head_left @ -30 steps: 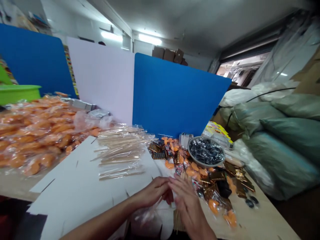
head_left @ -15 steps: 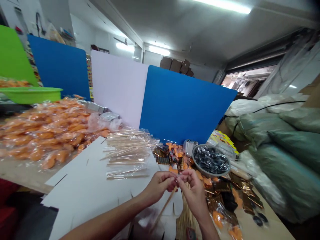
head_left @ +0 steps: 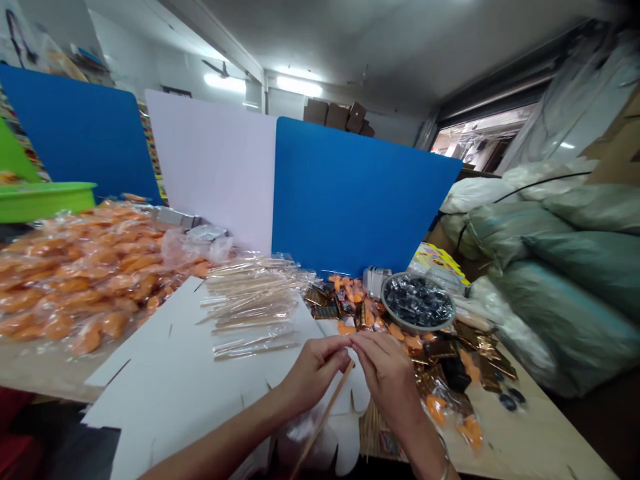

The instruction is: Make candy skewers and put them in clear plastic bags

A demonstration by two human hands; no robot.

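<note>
My left hand (head_left: 316, 368) and my right hand (head_left: 389, 368) meet at the fingertips above the near part of the work surface. Both are closed in a pinch. From under the joined fingers a thin wooden stick (head_left: 325, 419) slants down toward me, its upper end close to my left fingertips. Clear plastic (head_left: 303, 427) shows around its lower part; whether it encloses the stick I cannot tell. What my right fingers pinch is hidden. Beyond my left hand, wooden sticks in clear sleeves (head_left: 255, 300) lie piled on white sheets (head_left: 170, 373).
Orange pieces in clear bags (head_left: 90, 267) are heaped at left, near a green basin (head_left: 50, 200). A bowl (head_left: 445, 323) of black wrapped pieces stands right of centre, among brown-gold packets (head_left: 440, 348). Blue panel (head_left: 360, 200) behind; green sacks (head_left: 575, 313) at right.
My view has turned slightly to the right. My right hand has rolled over, so its back now covers more of the pinch. Both hands stay joined at the stick's upper end.
</note>
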